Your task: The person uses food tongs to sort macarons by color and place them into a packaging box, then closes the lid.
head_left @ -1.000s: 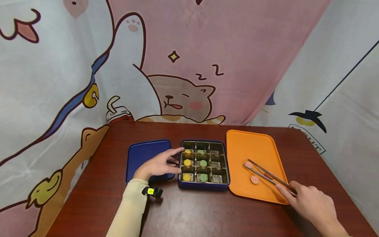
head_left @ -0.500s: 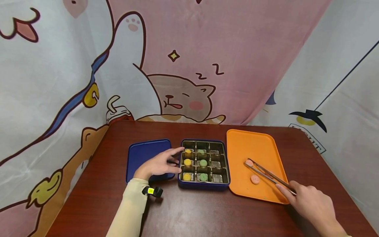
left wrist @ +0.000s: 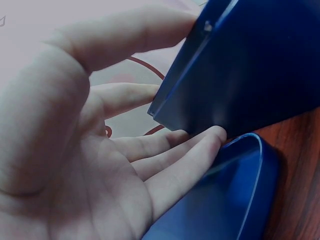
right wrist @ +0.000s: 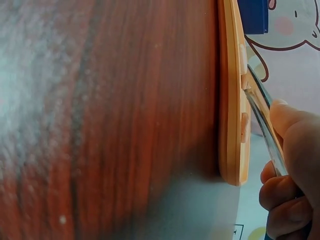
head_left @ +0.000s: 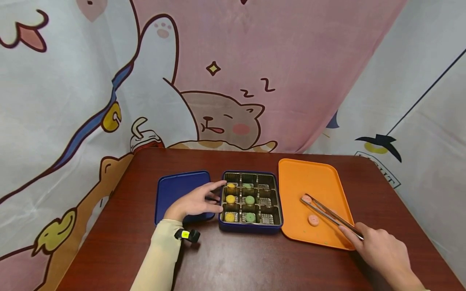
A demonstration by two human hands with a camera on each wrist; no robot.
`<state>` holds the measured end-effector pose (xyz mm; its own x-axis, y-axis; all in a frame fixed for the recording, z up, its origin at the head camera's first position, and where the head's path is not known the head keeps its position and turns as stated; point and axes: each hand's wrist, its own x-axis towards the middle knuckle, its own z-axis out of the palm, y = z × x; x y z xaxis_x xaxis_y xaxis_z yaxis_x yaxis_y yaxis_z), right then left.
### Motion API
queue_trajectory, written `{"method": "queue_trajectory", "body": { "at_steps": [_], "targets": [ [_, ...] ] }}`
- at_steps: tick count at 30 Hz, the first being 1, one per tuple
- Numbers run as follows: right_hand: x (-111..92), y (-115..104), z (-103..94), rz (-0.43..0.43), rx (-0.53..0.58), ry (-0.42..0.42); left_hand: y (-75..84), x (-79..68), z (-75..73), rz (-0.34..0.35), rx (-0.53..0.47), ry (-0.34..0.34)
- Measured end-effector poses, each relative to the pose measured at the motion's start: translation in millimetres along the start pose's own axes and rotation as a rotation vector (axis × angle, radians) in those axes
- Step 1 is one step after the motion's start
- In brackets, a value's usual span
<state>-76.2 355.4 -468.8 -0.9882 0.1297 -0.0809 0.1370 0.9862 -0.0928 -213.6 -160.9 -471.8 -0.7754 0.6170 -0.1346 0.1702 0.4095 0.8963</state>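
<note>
My left hand (head_left: 196, 202) rests its fingertips against the left side of a blue box (head_left: 250, 229), fingers spread. Inside, a gold divided insert holds yellow round cookies (head_left: 230, 199) in its left column and green round cookies (head_left: 249, 200) in the middle one; the right column shows bare compartments. My right hand (head_left: 386, 247) grips metal tongs (head_left: 324, 215) over an orange tray (head_left: 309, 173). The tong tips stand around one pink round cookie (head_left: 307, 199) at the tray's surface. A second pink cookie (head_left: 313, 220) lies just nearer on the tray.
A blue lid (head_left: 176, 190) lies left of the box, partly under my left hand. The tray sits right beside the box. All stand on a dark red-brown table (head_left: 269, 262), with a cartoon-printed cloth (head_left: 306, 72) hanging behind it.
The tong tips have drawn closer together around the farther pink cookie, which has shifted very slightly. My left hand and the box have stayed in place.
</note>
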Motion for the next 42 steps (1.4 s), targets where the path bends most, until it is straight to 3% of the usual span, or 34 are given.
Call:
{"method": "queue_trajectory", "body": {
  "at_steps": [8, 23, 42],
  "targets": [
    [-2, -2, 4.0, 0.017, -0.005, 0.048, 0.4, 0.1, 0.4, 0.0, -0.001, 0.001],
    [-6, -8, 4.6, -0.03, 0.01, 0.193, 2.1, -0.4, 0.7, -0.008, 0.001, 0.008],
    [-16, -40, -12.0, -0.121, 0.025, 0.269, 0.0, -1.3, 1.4, 0.008, -0.006, 0.001]
  ]
}}
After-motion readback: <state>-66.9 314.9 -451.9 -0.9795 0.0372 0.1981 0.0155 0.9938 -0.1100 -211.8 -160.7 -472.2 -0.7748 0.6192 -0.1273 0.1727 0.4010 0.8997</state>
